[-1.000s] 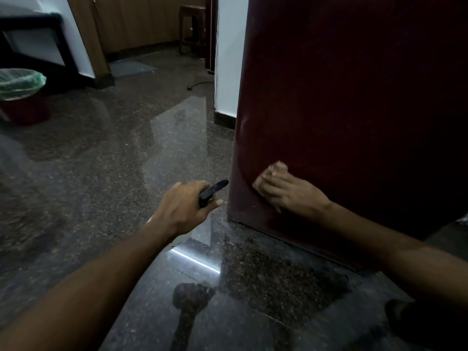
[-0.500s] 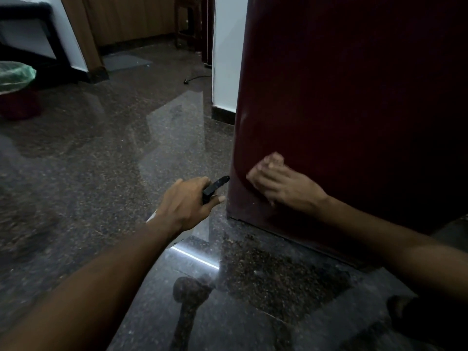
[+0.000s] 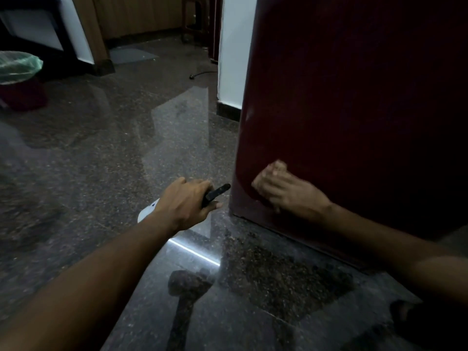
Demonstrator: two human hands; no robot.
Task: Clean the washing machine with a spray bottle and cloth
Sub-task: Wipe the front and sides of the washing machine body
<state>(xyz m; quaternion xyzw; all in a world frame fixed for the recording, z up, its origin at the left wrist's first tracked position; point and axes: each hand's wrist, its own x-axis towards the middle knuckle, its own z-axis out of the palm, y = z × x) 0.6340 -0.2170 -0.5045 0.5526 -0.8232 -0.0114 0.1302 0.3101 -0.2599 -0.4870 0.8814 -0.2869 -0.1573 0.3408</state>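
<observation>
Mid-wipe, low corner: right hand (image 3: 286, 190) presses on washing machine (image 3: 354, 110) (cloth unseen, grip unclear). Left hand (image 3: 183, 205), just beside, grips spray bottle (image 3: 215, 195). Upper panel likely remains.

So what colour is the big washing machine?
Dark red, a maroon shade; the washing machine shows in the head view.

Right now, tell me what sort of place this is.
Probably a room in a home: polished granite floor, a lined waste bin by the wall, wooden panelling behind, and a dark red appliance standing on the floor.
</observation>
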